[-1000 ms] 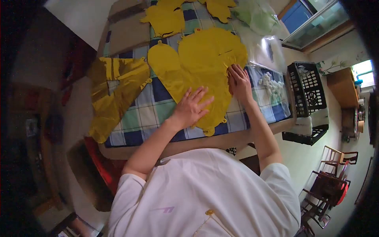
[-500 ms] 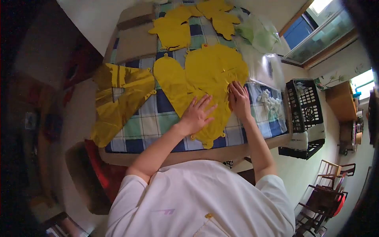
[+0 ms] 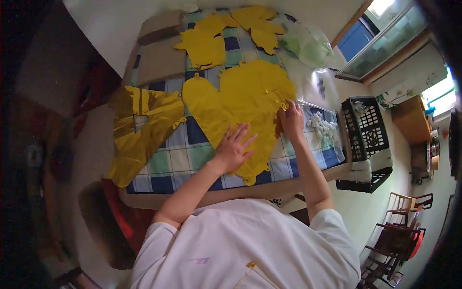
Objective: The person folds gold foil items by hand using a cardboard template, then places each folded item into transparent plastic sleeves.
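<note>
From my remote station I count two hands at work and one large yellow foil sheet [image 3: 240,106] under them, lying flat mid-bench near the person's side. The left hand [image 3: 233,147] rests palm down on its lower part, fingers spread apart and holding nothing. The right hand [image 3: 292,118] is bent at the sheet's right edge, fingertips touching it; I cannot tell whether they are clamped on the foil.

Further yellow foil: one piece at left [image 3: 132,149], with a small opening through it, and two at the far end, a left one [image 3: 204,48] and a right one [image 3: 260,29]; I cannot tell whether these two join. Two brown panels [image 3: 161,60], seemingly cardboard, lie at the far left.

Containers: one clear plastic bag [image 3: 315,50] at the far right, with something pale green in it; one clear packet [image 3: 320,86] nearer; a black lattice-sided crate [image 3: 349,130] beside the bench, its contents unclear. A white cloth [image 3: 373,164] sits just below that crate.

Materials: the foil is thin, glossy and creased, the large sheet round-lobed, with small tabs along its edge. White crumpled scraps [image 3: 320,126] lie right of the right hand. A checked cloth [image 3: 199,156] in blue, green and white covers the bench [image 3: 168,199].
</note>
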The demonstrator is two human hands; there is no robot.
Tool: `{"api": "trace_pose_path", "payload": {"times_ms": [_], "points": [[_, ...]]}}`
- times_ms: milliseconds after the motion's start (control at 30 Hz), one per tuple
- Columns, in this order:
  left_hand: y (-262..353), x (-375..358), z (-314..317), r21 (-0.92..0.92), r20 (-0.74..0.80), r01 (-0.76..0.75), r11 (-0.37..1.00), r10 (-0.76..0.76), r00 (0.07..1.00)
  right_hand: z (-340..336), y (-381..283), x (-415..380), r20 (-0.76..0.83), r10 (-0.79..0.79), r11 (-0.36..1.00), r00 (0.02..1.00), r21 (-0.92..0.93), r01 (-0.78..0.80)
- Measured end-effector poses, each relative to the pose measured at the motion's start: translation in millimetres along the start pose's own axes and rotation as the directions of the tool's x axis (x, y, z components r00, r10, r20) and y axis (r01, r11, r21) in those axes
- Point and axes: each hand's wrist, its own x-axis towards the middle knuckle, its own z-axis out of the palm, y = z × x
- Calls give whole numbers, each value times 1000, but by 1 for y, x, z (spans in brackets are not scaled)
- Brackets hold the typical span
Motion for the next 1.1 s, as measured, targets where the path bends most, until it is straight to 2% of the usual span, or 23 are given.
{"api": "trace_pose_path", "payload": {"times_ms": [233, 333, 367, 433, 533, 567, 600, 633, 667, 767, 800, 900, 933, 1100], "points": [[-1, -2, 3, -32, -19, -8, 999, 8, 1000, 1, -5, 9, 92, 95, 995, 991, -19, -94], [-1, -3, 4, -34, -29, -8, 999, 7, 1000, -23, -27, 12, 338, 313, 902, 888, 187, -389], [-1, -3, 3, -33, -31, -9, 999, 8, 999, -22, -24, 12, 415, 288, 826, 863, 348, -443], [-1, -1, 2, -14, -29, -12, 1000, 12, 1000, -21, -19, 13, 544, 187, 584, 818, 608, -538], [0, -1, -2, 21, -11, -12, 1000, 12, 1000, -21, -25, 9, 496, 108, 72, 862, 860, -504], [0, 0, -2, 20, -9, -11, 1000, 11, 1000, -13, -19, 7, 303, 90, 472, 949, 826, -308], [1, -1, -2, 14, -1, -13, 1000, 13, 1000, 0, -7, 1, 121, -5, 785, 993, 616, -71], [1, -1, -1, 1, -13, -17, 1000, 17, 1000, 2, -5, -4, -16, -164, 948, 986, 273, 162], [0, -1, 1, -10, -29, -22, 1000, 22, 999, 2, -3, -14, 35, -197, 966, 980, 180, 188], [-1, -1, 4, -30, -57, -25, 999, 24, 998, 3, -11, -29, 124, -381, 924, 916, 86, 372], [-1, -1, 4, -34, -64, -24, 999, 22, 998, 15, 3, -34, 220, -388, 921, 895, 68, 383], [-1, -1, 4, 7, -62, -34, 999, 34, 997, 26, -8, -41, 240, -376, 924, 895, 23, 381], [-1, -1, 4, 6, -63, -34, 999, 34, 997, 9, -33, -39, 197, -395, 918, 897, 99, 383], [0, -1, -1, 5, -78, -37, 999, 37, 996, 11, -39, -42, 268, -385, 923, 883, 115, 368]]}}
